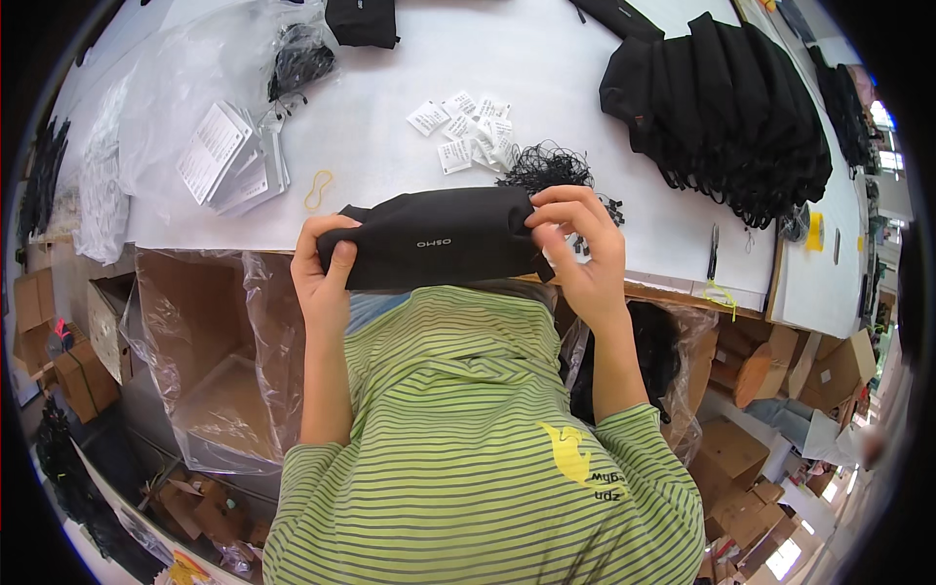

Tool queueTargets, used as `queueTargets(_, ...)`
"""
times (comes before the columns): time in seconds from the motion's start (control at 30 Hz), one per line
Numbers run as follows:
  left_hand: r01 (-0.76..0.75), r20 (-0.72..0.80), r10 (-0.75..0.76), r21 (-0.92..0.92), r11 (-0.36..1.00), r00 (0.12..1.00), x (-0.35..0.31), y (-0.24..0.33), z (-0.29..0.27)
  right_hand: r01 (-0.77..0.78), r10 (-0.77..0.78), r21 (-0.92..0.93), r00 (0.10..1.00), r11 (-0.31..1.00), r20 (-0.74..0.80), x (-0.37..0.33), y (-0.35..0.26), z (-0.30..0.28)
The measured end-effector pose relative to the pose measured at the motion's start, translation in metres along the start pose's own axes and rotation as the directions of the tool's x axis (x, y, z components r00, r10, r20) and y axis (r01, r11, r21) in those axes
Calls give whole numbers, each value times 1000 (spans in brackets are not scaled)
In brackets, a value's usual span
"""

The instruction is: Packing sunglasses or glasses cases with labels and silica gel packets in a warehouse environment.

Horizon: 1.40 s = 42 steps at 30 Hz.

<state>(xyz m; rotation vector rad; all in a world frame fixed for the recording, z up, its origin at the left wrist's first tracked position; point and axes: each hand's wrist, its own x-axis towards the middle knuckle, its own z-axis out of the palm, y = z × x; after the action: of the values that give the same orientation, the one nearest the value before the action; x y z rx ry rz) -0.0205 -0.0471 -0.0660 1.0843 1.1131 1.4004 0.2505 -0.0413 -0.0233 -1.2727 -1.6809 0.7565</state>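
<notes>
Head view: curled left hand and right hand pinch an oblong cloth pouch.

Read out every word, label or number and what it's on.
I'll place print without copying it.
Held black fabric pouch: short pale lettering, legible.
Green shirt with dark stripes: dark letters beside a yellow patch.
Small white rectangular labels: too small to read.
Stacked white rectangular cards: too small to read.
Farther black fabric item: too small.

a pouch is held between the left hand and the right hand at the table's near edge. behind it, labels are heaped beside bundled cords; cards are laid farther left, piled pouches farther right.
</notes>
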Motion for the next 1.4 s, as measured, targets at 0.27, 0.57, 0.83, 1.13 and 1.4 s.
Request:
queueTargets(0.27,6,31,-6,-9,1000,999,-3,-1,2,-32,37,-52,995,998,97,4,-11,-4)
queueTargets(0.57,118,6,-117,-59,991,993,-9,-8,13,83,-97,-219,994,972,-51,-5,1,12)
queueTargets(0.83,89,-35,-90,-15,996,995,-2,-4,17,-99,130,218,983,971,-130,-8,0,0)
queueTargets(1.13,138,109,-139,16,990,984,-8,-19,12,-79,51,154,983,985,175,-4,-7,-16)
queueTargets(1.4,67,9,-69,142,988,998,12,4,7,-185,-280,-415,496,891,-822,46,6,-177)
